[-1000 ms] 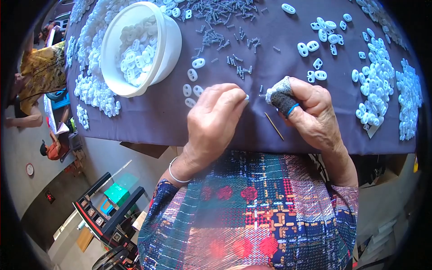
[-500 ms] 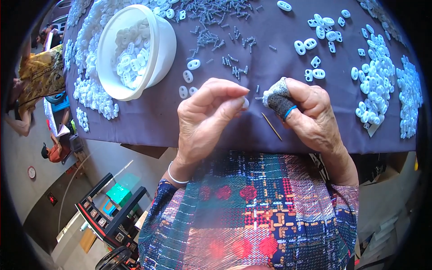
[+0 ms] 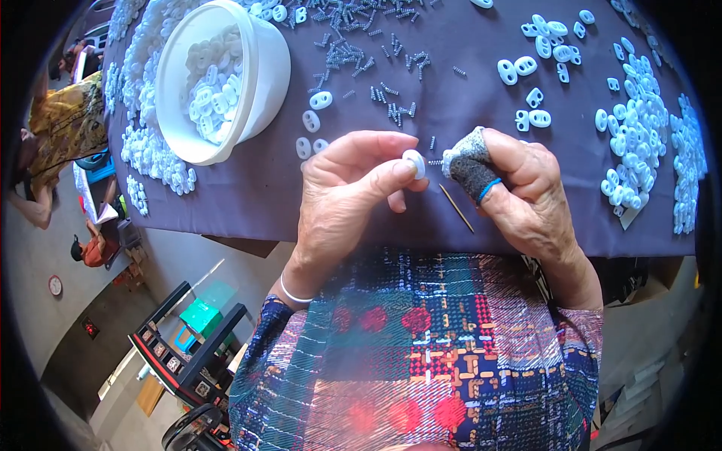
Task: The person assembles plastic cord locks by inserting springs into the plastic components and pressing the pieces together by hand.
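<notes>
My left hand [image 3: 357, 177] pinches a white oval plastic cord-lock piece [image 3: 415, 163] between thumb and forefinger. Knit fabric in grey and black, edged in blue, covers the thumb and forefinger of my right hand [image 3: 519, 180]. From those covered fingertips a small metal spring [image 3: 435, 162] sticks out leftward, its tip close to the cord-lock piece. Whatever else the right fingertips grip is hidden. Another loose spring [image 3: 432, 142] lies just beyond. A thin brown pointed stick [image 3: 456, 207] rests on the cloth between my hands.
A white tub [image 3: 263, 83] of white pieces stands at left, among heaps of similar pieces [image 3: 154, 161]. Many springs [image 3: 350, 56] are scattered at the far middle. Two-hole pieces [image 3: 526, 66] and a larger pile [image 3: 635, 143] lie at right on the dark tablecloth [image 3: 361, 233].
My left hand has turned and shifted slightly right, bringing the cord-lock piece into fuller view and up to the spring. My right hand has barely moved.
</notes>
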The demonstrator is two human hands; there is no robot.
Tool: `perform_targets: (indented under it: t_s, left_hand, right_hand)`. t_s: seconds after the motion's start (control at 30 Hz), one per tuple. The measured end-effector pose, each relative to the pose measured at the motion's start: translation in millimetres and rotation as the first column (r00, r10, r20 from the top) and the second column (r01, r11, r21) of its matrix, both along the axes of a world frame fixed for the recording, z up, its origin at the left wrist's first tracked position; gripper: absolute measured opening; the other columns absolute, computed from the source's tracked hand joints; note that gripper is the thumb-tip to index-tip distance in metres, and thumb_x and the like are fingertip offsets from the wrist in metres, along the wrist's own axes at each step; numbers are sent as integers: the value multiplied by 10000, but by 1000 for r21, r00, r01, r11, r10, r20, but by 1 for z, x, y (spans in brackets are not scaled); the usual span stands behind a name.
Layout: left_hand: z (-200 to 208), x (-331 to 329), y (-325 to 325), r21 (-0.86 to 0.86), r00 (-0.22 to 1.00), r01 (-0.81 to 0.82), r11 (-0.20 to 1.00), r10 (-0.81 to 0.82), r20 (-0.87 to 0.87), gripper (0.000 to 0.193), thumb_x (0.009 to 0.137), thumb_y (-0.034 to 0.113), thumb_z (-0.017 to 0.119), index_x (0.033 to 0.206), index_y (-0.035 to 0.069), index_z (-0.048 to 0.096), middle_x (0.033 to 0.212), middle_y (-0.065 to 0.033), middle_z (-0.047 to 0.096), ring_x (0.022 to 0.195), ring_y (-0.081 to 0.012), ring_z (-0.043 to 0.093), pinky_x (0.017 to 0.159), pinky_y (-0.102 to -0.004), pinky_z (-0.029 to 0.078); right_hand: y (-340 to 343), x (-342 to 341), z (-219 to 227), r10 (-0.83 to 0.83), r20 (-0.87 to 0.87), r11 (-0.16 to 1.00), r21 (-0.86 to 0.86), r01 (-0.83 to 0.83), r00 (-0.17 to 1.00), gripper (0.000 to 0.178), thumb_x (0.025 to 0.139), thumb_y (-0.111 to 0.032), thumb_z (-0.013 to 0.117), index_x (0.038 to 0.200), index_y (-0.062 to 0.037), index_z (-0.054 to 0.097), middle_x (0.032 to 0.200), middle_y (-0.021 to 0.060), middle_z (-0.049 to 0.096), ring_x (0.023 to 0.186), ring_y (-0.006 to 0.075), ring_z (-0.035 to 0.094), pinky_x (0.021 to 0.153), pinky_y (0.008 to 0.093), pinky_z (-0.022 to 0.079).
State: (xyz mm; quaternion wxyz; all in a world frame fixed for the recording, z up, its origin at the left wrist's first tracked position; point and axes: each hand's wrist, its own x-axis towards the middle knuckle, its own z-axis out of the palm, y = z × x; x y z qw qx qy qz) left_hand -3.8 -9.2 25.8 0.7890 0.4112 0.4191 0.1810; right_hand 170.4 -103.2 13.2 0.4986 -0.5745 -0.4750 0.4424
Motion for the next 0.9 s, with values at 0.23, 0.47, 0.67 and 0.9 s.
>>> perform_targets:
  t_s: [0.23, 0.47, 0.67, 0.9]
  left_hand:
    - [1, 1, 0, 7, 1000, -13, 1000, 13, -3, 167, 818, 50, 663, 968, -13, 624, 849, -99, 661, 764, -169, 659, 552, -218, 483]
    - [-3, -1, -2, 60, 1000, 14, 998, -15, 9, 162, 829, 73, 655, 961, -12, 615, 858, -115, 650, 747, -180, 657, 547, -215, 501]
    - [0, 0, -1, 63, 1000, 21, 998, -19, -25, 153, 822, 64, 660, 943, -18, 618, 842, -118, 652, 732, -181, 658, 546, -218, 505]
    - [1, 4, -4, 76, 997, 22, 997, -16, -75, 131, 815, 39, 657, 926, -21, 623, 826, -113, 655, 721, -170, 656, 545, -211, 499]
  right_hand:
    - [0, 0, -1, 15, 53, 1000, -2, -15, 998, 98, 808, -66, 575, 825, 31, 583, 624, 53, 482, 542, 126, 478, 513, 261, 363]
    - [0, -1, -3, 25, 70, 999, -25, -23, 997, 86, 787, -58, 576, 816, 23, 577, 637, 68, 495, 559, 147, 503, 528, 269, 372]
    - [-1, 2, 0, 79, 147, 995, -66, -70, 986, 114, 750, -69, 588, 827, 15, 584, 652, 88, 519, 601, 206, 551, 569, 302, 395]
    - [-2, 3, -1, 92, 196, 994, -83, -77, 976, 171, 695, -76, 562, 847, 0, 589, 671, 106, 532, 582, 257, 524, 579, 319, 372]
